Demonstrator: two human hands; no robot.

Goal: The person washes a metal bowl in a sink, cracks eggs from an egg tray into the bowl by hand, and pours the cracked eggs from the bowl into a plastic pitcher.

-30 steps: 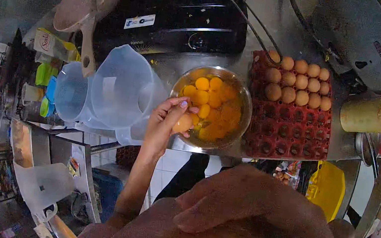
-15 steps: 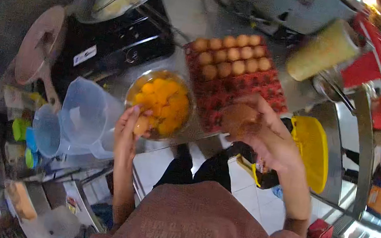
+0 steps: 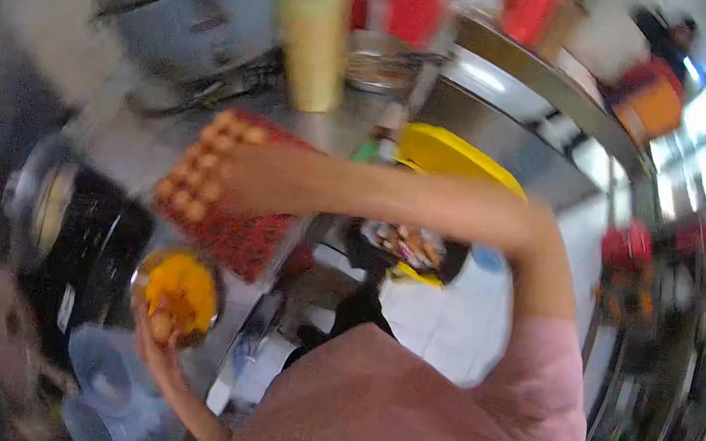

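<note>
From the head camera, heavily blurred and tilted, the glass bowl of yolks [image 3: 177, 292] is the anchor. The person's left hand [image 3: 154, 346] sits at the bowl's near rim, fingers curled around an egg [image 3: 162, 328] that rests right against the edge, likely so whatever comes out falls inside. That egg is a small orange blob here; I cannot tell which way its long axis runs or where its narrow end points.

Up and to the right of the bowl lies the red egg tray [image 3: 230, 200], its far rows filled with brown eggs [image 3: 192, 180]. The right hand [image 3: 240, 169] stretches out over the tray, the arm running across from the pink sleeve [image 3: 530, 390]; it seems to rest on or just above the eggs, probably to pick one, but the blur hides whether the fingers are spread or closed on anything.

Left of the bowl stands the black stove [image 3: 85, 260]; below it are pale blue plastic jugs [image 3: 101, 384]. Beyond the tray stand a cream cylinder [image 3: 313, 41] and a yellow lid [image 3: 452, 158].
</note>
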